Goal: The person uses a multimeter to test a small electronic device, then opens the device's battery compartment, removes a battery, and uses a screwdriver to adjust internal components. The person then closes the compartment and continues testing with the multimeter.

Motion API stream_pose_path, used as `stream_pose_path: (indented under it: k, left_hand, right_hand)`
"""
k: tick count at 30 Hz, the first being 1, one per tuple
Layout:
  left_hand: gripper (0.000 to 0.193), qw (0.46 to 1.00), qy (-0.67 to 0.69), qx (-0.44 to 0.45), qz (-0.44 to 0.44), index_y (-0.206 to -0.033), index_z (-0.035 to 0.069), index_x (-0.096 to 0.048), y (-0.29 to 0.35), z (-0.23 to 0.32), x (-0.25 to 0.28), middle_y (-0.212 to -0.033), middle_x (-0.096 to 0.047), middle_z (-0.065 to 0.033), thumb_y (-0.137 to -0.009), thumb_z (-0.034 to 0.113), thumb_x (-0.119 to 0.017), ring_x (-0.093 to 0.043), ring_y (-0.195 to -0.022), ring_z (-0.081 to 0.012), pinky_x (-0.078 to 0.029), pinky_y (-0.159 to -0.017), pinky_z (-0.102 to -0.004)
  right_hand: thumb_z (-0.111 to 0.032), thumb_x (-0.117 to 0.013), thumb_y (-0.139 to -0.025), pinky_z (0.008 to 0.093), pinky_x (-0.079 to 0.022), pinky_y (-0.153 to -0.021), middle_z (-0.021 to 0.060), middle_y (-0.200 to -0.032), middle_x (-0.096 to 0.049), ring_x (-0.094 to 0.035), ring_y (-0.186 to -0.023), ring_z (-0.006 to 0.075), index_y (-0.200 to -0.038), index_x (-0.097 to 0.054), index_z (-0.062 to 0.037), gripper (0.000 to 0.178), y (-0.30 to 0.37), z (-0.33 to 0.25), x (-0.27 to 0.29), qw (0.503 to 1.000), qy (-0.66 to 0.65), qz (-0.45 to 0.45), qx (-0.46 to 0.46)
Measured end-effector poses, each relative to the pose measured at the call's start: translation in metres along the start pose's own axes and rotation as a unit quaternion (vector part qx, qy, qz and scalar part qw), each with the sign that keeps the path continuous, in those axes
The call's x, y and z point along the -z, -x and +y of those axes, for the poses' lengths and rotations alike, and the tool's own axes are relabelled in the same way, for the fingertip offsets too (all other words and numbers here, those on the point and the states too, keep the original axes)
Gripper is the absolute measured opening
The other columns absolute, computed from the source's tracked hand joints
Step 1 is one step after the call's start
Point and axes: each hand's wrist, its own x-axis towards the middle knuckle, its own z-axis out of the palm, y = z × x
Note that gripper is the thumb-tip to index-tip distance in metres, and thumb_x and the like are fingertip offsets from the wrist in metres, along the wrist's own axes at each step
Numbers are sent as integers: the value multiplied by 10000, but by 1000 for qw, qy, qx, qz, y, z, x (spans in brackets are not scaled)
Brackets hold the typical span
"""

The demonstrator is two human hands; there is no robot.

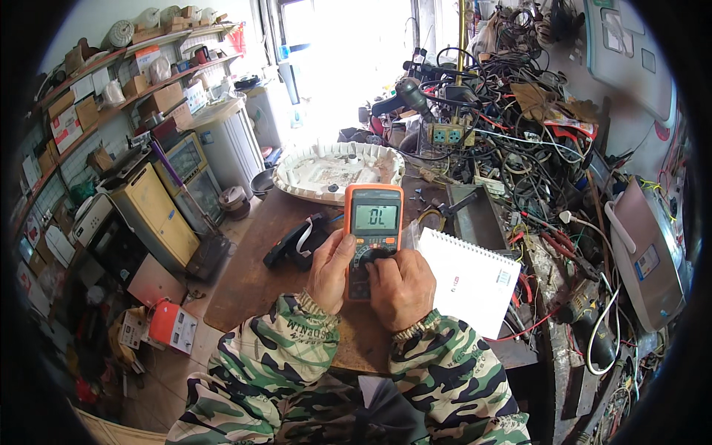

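Observation:
A digital multimeter (377, 216) with an orange rim and a lit grey screen is held up over the brown table (252, 259). My left hand (330, 271) is closed around its left side, thumb along the edge. On its right, my right hand (404, 289) has its fingers bent onto the round dial, partly hiding it and the lower face. A white spiral notebook (471, 282) lies just beyond my right hand. Left of the meter rests a black object with a white strap (297, 241), its kind unclear.
Behind the meter sits a shallow white plastic shell (337, 174) with small parts in it. A grey metal tray (480, 219) and a heap of tangled cables (512, 133) crowd the right side. A power drill (586, 304) lies at far right. Loaded shelves (111, 111) line the left wall.

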Motion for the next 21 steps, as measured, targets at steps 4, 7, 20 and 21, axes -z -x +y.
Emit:
stream_pose_path:
  k: [4,7,20,21]
  left_hand:
    - [350,1000,-1,-1,1,-1306,1,-585,0,-2,1,-1166,-677,-52,-1105,273,-498,-637,-1020,-115,-519,-913,-277]
    - [351,1000,6,7,-2,-1322,-4,-581,1,0,1,-1179,-665,-42,-1109,262,-495,-593,-1065,-90,-465,-960,-257]
    - [363,1000,23,20,-2,-1287,3,-585,-3,-3,4,-1149,-690,-67,-1105,302,-492,-682,-986,-137,-579,-870,-291]
    - [360,999,24,22,-1,-1285,3,-586,-3,-3,5,-1146,-689,-65,-1105,300,-491,-681,-986,-135,-577,-871,-290]
  right_hand:
    - [-66,-801,-731,445,-496,-626,108,-806,-579,-604,-736,325,-827,-672,-38,163,2,-1,-4,1000,9,7,-17]
    - [-59,-793,-740,447,-496,-629,110,-814,-580,-605,-745,327,-833,-668,-32,158,2,0,-3,1000,1,5,-17]
    - [-50,-774,-783,449,-505,-661,128,-870,-608,-618,-783,341,-889,-660,-11,161,0,2,0,999,-34,-11,-4]
    - [-50,-773,-783,450,-505,-661,129,-872,-610,-619,-783,342,-890,-661,-11,160,0,2,0,999,-35,-11,-4]
